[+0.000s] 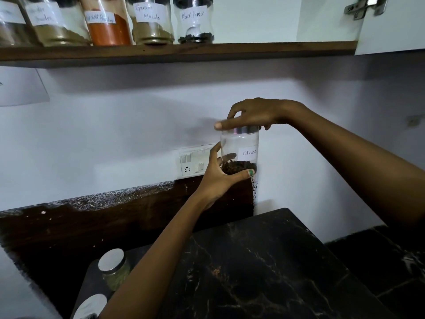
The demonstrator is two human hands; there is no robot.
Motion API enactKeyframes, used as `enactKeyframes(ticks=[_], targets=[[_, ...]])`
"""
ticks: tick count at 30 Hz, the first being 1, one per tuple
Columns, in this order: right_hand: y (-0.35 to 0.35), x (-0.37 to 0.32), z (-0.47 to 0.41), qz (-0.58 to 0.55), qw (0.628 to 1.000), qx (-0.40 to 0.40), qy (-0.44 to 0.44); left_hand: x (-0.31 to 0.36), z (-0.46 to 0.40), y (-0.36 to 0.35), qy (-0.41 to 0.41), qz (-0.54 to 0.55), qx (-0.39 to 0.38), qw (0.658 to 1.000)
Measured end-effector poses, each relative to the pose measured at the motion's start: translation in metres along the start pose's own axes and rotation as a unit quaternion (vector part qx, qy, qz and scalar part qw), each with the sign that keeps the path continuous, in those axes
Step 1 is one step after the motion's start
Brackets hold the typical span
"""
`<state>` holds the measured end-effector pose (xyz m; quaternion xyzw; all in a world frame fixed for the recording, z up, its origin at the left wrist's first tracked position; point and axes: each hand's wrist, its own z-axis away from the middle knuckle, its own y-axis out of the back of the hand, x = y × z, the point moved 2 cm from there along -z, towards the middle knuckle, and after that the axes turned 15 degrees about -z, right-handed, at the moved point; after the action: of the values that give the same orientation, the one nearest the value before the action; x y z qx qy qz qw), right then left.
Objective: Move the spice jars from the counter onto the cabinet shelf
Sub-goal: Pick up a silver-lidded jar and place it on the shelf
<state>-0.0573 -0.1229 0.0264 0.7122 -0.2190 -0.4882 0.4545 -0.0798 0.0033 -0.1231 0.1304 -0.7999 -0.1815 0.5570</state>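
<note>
- I see the cloves jar [239, 151] held in the air in front of the wall, well below the cabinet shelf [174, 51] and above the dark counter [264, 261].
- My left hand [219, 178] grips the jar's lower part, fingers curled round the far side and the thumb, with a green nail, across the front at the level of the cloves.
- My right hand [255, 113] comes from above the jar; its fingertips pinch the rim of the metal lid [247, 129].
- The jar stands about upright, its white label reading "Cloves" facing me, dark cloves filling only the bottom.
- Just behind the jar, to its left, sits a switch plate [195, 161] on the wall.
- Far above the jar, the shelf carries a row of labelled jars: the black pepper jar [194, 19] rightmost, the garam masala jar [150, 19] next, then a jar of orange-red powder [107, 21] and two more whose labels I cannot read.
- Up and to the right of the jar, a cabinet door hinge [365, 6] shows.
- Well below the jar, to its left, two more jars wait on the counter: one with a pale lid [115, 269] and greenish contents, and one at the frame's bottom edge [90, 306].
</note>
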Motion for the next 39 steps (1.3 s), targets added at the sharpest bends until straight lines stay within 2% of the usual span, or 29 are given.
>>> enactKeyframes(ticks=[3, 6, 9, 14, 18, 22, 27, 31, 35, 39], targets=[[0.009, -0.003, 0.007, -0.067, 0.996, 0.050, 0.033, 0.007, -0.007, 0.005, -0.014, 0.007, 0.021, 1.000], [0.022, 0.003, 0.014, -0.176, 0.974, 0.134, 0.052, 0.022, -0.018, 0.015, -0.037, 0.005, 0.038, 0.999], [0.031, 0.011, 0.017, -0.312, 0.933, 0.168, 0.064, 0.045, -0.032, 0.030, -0.069, 0.013, 0.056, 0.996], [0.038, 0.016, 0.021, -0.488, 0.854, 0.155, 0.087, 0.090, -0.059, 0.054, -0.124, 0.021, 0.072, 0.990], [0.046, 0.013, 0.020, -0.511, 0.831, 0.171, 0.135, 0.125, -0.077, 0.065, -0.162, 0.004, 0.073, 0.984], [0.060, 0.006, 0.015, -0.527, 0.799, 0.228, 0.178, 0.152, -0.093, 0.068, -0.199, -0.008, 0.083, 0.976], [0.076, -0.001, 0.004, -0.525, 0.762, 0.316, 0.212, 0.177, -0.107, 0.074, -0.219, -0.078, 0.141, 0.962], [0.087, -0.005, -0.007, -0.530, 0.736, 0.351, 0.233, 0.191, -0.119, 0.079, -0.224, -0.108, 0.175, 0.953], [0.093, -0.007, -0.019, -0.528, 0.730, 0.357, 0.245, 0.195, -0.132, 0.084, -0.228, -0.121, 0.203, 0.945], [0.098, -0.006, -0.033, -0.510, 0.745, 0.358, 0.240, 0.196, -0.143, 0.086, -0.209, -0.144, 0.235, 0.938]])
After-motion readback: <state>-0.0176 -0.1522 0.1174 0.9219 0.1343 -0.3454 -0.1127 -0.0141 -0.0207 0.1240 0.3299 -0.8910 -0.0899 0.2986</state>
